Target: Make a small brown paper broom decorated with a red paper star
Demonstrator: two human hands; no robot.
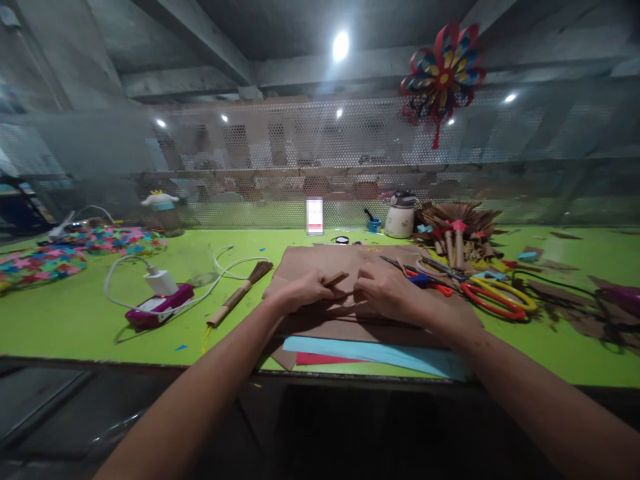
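Brown paper sheets (305,261) lie stacked in front of me on the green table. Over them, my left hand (311,291) is closed on a small folded brown paper piece (336,279). My right hand (381,288) is close beside it, fingers pinched together over the brown paper; what they hold is too small to make out. Light blue paper strips (370,349) and a red strip (325,359) lie along the near edge of the sheets. Scissors with blue and red handles (423,279) rest just past my right hand.
To the left are a rolled brown paper tassel (233,301), a purple power strip (159,311) and a white cable. At the right lie large scissors (495,300), black cord and paper scraps. Farther back stand a white jar (400,217), a phone (315,217) and fanned brown paper (460,220).
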